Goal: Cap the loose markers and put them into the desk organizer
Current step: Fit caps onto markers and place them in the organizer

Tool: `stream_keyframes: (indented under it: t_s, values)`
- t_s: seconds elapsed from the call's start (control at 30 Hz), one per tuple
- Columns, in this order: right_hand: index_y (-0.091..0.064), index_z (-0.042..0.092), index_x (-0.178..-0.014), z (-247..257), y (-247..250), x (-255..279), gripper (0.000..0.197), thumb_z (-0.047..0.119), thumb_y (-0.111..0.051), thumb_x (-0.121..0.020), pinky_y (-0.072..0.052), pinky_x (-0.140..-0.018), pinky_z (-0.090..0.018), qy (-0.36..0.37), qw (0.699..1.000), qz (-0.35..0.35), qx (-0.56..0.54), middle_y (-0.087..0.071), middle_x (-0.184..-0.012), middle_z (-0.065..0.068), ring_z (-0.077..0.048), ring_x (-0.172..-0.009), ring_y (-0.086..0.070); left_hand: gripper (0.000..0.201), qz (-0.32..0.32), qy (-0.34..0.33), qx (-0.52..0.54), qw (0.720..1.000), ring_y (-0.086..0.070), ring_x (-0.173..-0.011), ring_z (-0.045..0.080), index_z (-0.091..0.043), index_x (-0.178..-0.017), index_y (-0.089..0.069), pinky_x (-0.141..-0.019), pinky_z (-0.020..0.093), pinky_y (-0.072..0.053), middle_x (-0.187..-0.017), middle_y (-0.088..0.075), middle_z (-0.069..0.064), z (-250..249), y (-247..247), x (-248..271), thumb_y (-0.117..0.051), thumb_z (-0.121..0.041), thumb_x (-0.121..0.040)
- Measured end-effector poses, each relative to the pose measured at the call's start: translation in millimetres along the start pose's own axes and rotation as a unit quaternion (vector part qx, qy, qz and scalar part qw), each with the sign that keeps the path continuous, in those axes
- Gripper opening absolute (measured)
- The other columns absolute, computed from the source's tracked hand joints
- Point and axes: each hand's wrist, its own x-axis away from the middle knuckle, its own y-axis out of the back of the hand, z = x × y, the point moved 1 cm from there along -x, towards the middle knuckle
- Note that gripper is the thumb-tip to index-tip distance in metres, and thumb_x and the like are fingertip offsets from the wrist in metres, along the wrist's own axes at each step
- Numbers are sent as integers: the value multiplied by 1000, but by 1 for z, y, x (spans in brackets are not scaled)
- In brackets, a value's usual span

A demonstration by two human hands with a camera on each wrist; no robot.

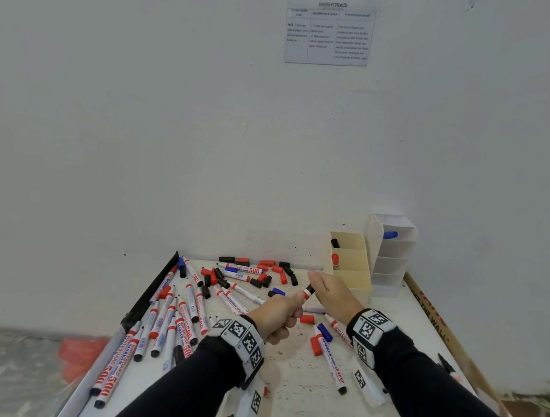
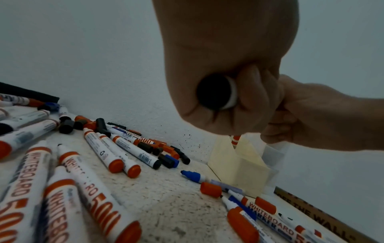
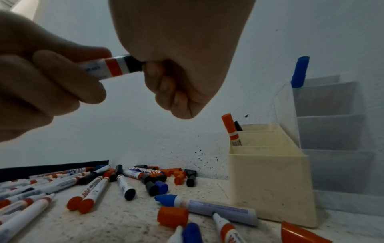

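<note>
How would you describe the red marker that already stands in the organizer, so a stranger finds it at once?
Find the cream desk organizer against the wall on the table's right side. In its middle compartment stands the red-capped marker, upright, cap up. The compartment behind holds a black-capped marker; the blue-capped marker is in the white organizer.

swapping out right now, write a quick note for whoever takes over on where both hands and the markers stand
Left hand grips a marker by the barrel. Right hand grips the black cap on its tip; whether it is fully seated cannot be told.
Done: three capped markers stand in the organizers, black and red in the cream organizer, blue in the white one.
Left: many loose markers and caps on the table.
</note>
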Motion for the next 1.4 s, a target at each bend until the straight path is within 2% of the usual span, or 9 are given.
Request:
stream_keyframes:
  t_s: [0.17,0.27,0.4,0.57,0.77,1.0,1.17,1.3,1.4]
  values:
    - [-41,21,-65,-5,21,4,35,25,-37,-99,-30,-54,-16,20,999,29,11,-37,-59,7,-4,-53,-34,47,-19,-49,-11,999,-31,-38,7,-20,-65,-49,-41,17,-25,-52,-37,-7,-7,-18,-12,-34,-54,-95]
    - [-46,25,-69,-11,41,5,28,29,-43,-97,-38,-54,-12,8,999,26,39,-46,-61,6,-3,-54,-41,47,-61,-102,-86,989,-55,-72,10,-15,-100,-64,-70,24,-44,-81,-59,-4,-9,-32,-20,-37,-53,-94]
    - [-55,20,-84,-21,74,2,18,32,-46,-95,-41,-59,-11,-14,997,-56,49,-60,-76,4,-11,-69,-57,48,-174,-60,-193,964,-55,-105,18,-9,-125,-45,-93,28,-46,-116,-54,4,2,-46,-41,-54,-41,-90]
    - [-57,9,-97,-25,111,-2,15,21,-47,-95,-41,-58,-8,6,979,-191,77,-62,-84,-2,-4,-62,-49,39,-108,83,-332,933,-53,-83,14,-11,-114,-52,-75,22,-49,-99,-58,3,21,-71,-53,-52,-42,-90]
    - [-54,6,-118,-28,111,-13,26,16,-46,-96,-39,-75,-20,11,966,-244,87,-55,-95,0,-10,-76,-51,62,-107,99,-435,888,-56,-109,14,-10,-126,-49,-90,24,-47,-109,-55,2,32,-83,-61,-55,-55,-84]
    - [-51,2,-123,-38,92,-32,30,9,-42,-96,-40,-83,-22,3,966,-232,113,-60,-111,-16,-24,-100,-58,52,-154,116,-352,916,-50,-94,12,-10,-129,-44,-86,19,-45,-124,-54,4,30,-49,-58,-55,-40,-88]
    - [-51,-2,-122,-35,88,-44,29,4,-40,-96,-33,-85,-16,20,951,-279,130,-58,-116,-20,-29,-106,-55,40,-157,114,-335,922,-53,-78,11,-11,-111,-59,-62,16,-45,-81,-55,-3,33,-17,-57,-55,-43,-88]
    - [-52,-2,-122,-34,87,-55,29,4,-39,-96,-32,-90,-18,33,948,-287,131,-55,-120,-19,-29,-111,-52,36,-166,84,-302,935,-57,-81,13,-12,-115,-63,-84,23,-54,-95,-63,1,33,3,-55,-56,-37,-90]
    - [-54,0,-121,-39,85,-65,29,4,-39,-96,-31,-94,-18,31,953,-274,128,-54,-120,-18,-28,-112,-51,34,-180,68,-281,940,-57,-82,12,-13,-116,-62,-86,23,-53,-101,-64,3,33,13,-54,-55,-33,-91]
